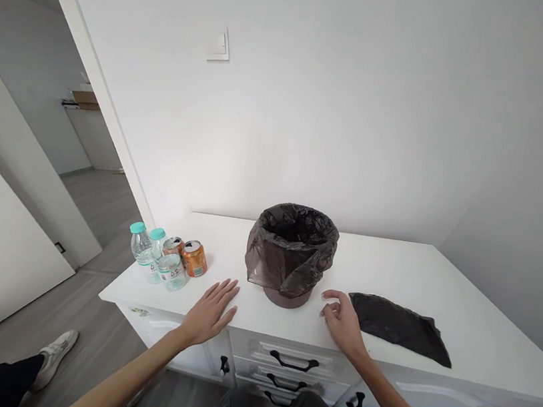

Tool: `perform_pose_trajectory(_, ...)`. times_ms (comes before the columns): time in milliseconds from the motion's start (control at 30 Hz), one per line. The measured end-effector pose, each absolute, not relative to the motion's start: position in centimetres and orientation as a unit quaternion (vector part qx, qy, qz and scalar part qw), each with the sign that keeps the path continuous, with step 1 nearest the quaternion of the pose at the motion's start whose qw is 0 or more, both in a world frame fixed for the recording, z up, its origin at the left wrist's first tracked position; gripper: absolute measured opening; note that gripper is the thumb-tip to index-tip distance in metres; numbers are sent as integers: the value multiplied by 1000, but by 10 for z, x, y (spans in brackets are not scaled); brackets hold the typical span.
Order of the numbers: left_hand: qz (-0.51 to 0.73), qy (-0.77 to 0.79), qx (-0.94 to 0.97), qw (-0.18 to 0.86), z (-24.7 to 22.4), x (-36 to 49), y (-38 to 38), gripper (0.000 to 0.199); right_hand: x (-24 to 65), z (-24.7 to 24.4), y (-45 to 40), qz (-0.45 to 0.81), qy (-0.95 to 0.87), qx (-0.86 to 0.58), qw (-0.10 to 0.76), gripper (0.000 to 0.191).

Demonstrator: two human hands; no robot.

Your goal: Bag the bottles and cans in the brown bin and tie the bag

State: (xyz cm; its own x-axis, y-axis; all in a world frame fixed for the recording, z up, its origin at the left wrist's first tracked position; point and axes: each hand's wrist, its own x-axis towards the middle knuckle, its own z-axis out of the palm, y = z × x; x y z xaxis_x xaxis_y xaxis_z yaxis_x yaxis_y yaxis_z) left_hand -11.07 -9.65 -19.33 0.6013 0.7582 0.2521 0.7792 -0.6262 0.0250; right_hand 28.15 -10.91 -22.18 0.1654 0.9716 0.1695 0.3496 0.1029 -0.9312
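A round bin [287,298] lined with a dark plastic bag [288,260] stands upright on the white cabinet top, the bag folded over its rim. To its left my left hand [210,311] lies palm down with the fingers spread, holding nothing. My right hand [342,321] rests at the right of the bin, fingers curled but apart, with nothing between them. Just beyond that hand a flat black plastic bag [400,326] lies on the cabinet top. Clear bottles with turquoise caps [146,254] stand at the left end, beside orange cans [194,259].
The white cabinet [476,327] has black handles [294,361] on its front and backs onto a wall with a light switch [219,46]. At the lower left, a person's shoe [56,356] is on the floor near an open doorway.
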Motion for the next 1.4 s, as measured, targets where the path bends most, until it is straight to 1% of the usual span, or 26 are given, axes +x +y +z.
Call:
perform_pose_trajectory(267, -122, -431, -893, 37, -192, -110, -99, 55, 262, -221, -119, 310, -572, -592, 475, 23)
perform_pose_trajectory(533, -131, -427, -895, -1, -195, -114, -102, 54, 260, -218, -121, 290, -560, -617, 471, 20)
perform_pose_trajectory(667, -167, -423, -890, -25, -189, -123, -115, 50, 263, -221, -121, 287, -554, -620, 475, 21)
perform_pose_trajectory(767, -207, -448, -870, 10, -165, -139, -121, 46, 264, -224, -121, 284, -554, -622, 474, 21)
perform_pose_trajectory(933, -312, -536, -770, 150, -89, -175, -101, 47, 265, -229, -122, 281, -559, -627, 464, 20)
perform_pose_trajectory(1000, -326, -572, -726, 198, -60, -187, -89, 49, 266, -231, -122, 285, -559, -626, 462, 20)
perform_pose_trajectory(1067, -307, -594, -708, 226, -39, -197, -80, 50, 267, -231, -122, 284, -559, -628, 460, 19)
perform_pose_trajectory(1133, -266, -600, -717, 235, -30, -204, -76, 48, 267, -232, -122, 282, -558, -631, 460, 19)
perform_pose_trajectory(1200, -231, -589, -737, 239, -31, -209, -78, 46, 268, -232, -122, 279, -557, -631, 461, 19)
perform_pose_trajectory(1300, -226, -560, -758, 244, -40, -211, -89, 44, 267, -232, -121, 276, -561, -628, 464, 20)
perform_pose_trajectory(1400, -233, -545, -775, 220, -38, -207, -110, 44, 266, -230, -122, 276, -564, -624, 465, 20)
